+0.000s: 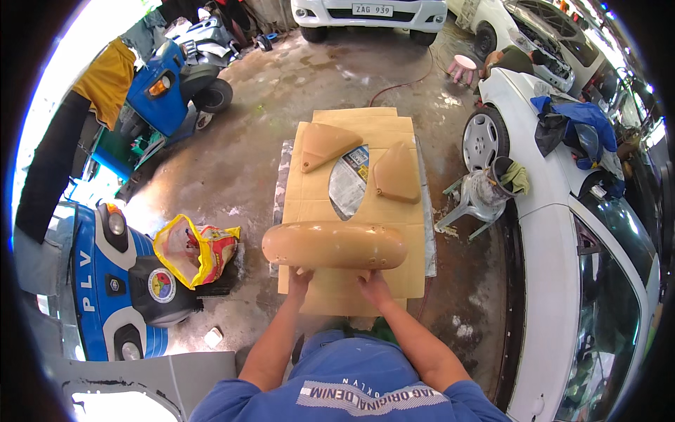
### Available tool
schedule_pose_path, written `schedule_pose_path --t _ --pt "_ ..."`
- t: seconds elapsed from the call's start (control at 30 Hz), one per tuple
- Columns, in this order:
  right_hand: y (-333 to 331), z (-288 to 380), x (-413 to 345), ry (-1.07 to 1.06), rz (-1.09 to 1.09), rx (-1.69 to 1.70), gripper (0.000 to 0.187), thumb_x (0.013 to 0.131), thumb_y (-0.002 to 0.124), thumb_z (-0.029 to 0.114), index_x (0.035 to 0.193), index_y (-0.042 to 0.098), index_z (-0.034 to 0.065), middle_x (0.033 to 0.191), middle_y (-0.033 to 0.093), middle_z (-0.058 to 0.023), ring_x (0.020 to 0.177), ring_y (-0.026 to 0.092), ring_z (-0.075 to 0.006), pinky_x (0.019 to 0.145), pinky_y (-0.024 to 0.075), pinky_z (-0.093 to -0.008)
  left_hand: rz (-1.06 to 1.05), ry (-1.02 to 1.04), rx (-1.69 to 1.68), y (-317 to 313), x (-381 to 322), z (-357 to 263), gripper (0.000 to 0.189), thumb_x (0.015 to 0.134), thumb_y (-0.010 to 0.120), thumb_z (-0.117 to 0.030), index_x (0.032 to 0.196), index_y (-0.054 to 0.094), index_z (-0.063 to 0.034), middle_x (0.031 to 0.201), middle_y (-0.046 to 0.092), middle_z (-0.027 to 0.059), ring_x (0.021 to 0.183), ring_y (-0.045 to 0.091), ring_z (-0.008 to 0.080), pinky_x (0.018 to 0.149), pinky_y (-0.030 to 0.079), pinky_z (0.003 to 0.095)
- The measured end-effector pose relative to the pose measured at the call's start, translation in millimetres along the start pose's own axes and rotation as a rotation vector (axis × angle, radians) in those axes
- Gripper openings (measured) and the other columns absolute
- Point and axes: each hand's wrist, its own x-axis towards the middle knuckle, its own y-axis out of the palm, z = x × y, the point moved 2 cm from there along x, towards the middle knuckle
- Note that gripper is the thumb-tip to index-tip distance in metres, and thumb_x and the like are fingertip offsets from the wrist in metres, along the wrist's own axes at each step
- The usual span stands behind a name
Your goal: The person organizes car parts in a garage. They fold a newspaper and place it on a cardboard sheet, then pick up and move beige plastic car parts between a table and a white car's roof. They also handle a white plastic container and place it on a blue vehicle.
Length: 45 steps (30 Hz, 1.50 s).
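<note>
A curved tan motorcycle fender [332, 244] lies crosswise before me, over the near part of a flattened cardboard sheet [348, 290]. At its near edge, my left hand [299, 284] grips the left part, fingertips partly hidden under the rim. My right hand [376, 289] has the same edge farther right, its fingers also partly covered. Small holes show near both ends of the fender. Beyond it rest two tan motorcycle side covers, one at the far left [328, 145] and one at the right [398, 176]. Between them, newspaper [348, 182] shows through an oval cutout in the cardboard.
A yellow-rimmed sack [198, 250] stands at left by a blue vehicle front [105, 274]. On the right, a plastic stool [472, 198] holds a bucket [498, 176] with a green cloth, close to a white car [543, 227]. A person [511, 60] crouches farther back. A hose [401, 84] crosses the floor.
</note>
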Motion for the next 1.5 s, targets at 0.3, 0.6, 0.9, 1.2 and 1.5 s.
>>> schedule_pose_path --t 0.3,0.6,0.9,1.2,1.5 --pt "20 -6 5 -0.017 -0.131 0.106 0.052 0.087 0.061 0.023 0.127 0.043 -0.0047 0.12 0.052 -0.0341 0.112 0.048 -0.0501 0.093 0.0419 -0.0518 0.029 -0.013 0.263 0 10 -25 0.047 0.086 0.059 0.001 0.128 0.039 -0.0021 0.118 0.056 0.0111 0.098 0.058 0.0184 0.081 0.046 0.0301" --pt "29 7 3 -0.137 -0.297 0.064 0.039 0.084 0.062 0.017 0.116 0.054 -0.0039 0.117 0.054 -0.0328 0.11 0.051 -0.049 0.093 0.0428 -0.0517 0.071 -0.008 0.375 1 29 -38 0.051 0.08 0.065 -0.005 0.126 0.044 0.0002 0.115 0.06 0.0165 0.093 0.061 0.0227 0.08 0.048 0.0335" --pt "9 4 -2 -0.019 -0.235 0.032 0.058 0.084 0.061 0.016 0.13 0.036 -0.0095 0.123 0.05 -0.0347 0.111 0.051 -0.0499 0.093 0.0436 -0.0512 0.215 0.069 0.541 -2 46 -17 0.066 0.083 0.062 0.001 0.138 0.025 -0.0047 0.123 0.051 0.0191 0.093 0.061 0.0223 0.074 0.051 0.0326" --pt "2 -36 -82 0.026 -0.343 0.097 0.062 0.084 0.061 0.017 0.135 0.036 -0.0069 0.132 0.047 -0.0286 0.119 0.049 -0.043 0.101 0.0414 -0.0423 0.015 0.015 0.719 3 6 -19 0.093 0.078 0.075 -0.016 0.145 0.015 0.0078 0.117 0.053 0.022 0.086 0.063 0.03 0.076 0.052 0.0357" --pt "38 -133 -273 0.792 -0.425 0.172 0.071 0.089 0.057 0.034 0.143 0.032 -0.0041 0.138 0.044 -0.0294 0.128 0.043 -0.0417 0.106 0.0349 -0.043 0.924 -0.004 1.109 43 -84 -31 0.059 0.087 0.067 -0.028 0.133 0.048 0.0032 0.111 0.063 0.0205 0.094 0.064 0.0286 0.084 0.051 0.0362"
